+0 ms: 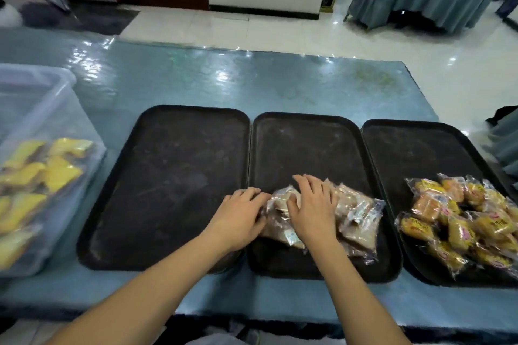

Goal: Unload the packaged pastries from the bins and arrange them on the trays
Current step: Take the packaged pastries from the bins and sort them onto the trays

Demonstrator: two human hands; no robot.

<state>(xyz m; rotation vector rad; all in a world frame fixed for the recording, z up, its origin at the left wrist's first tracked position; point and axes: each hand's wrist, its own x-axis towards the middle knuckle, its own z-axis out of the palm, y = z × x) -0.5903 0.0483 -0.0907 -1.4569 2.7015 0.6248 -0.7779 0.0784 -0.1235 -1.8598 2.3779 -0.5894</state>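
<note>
Covering a long table, glossy blue cloth; pale floor tiles beyond. Lined up: three black rounded trays, left, middle, right. Pressed flat on crinkly brown pastry packets on the middle tray, left hand and right hand, fingers straight.

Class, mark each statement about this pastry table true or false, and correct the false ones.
1. Three dark trays lie side by side. True.
2. The left tray holds a pile of pastries. False: it holds none.
3. Both hands rest on the brown packaged pastries on the middle tray. True: left hand, right hand.
4. The yellow-wrapped pastries sit on the right tray. True.
5. The clear bin stands at the table's right end. False: it stands at the left.
</note>
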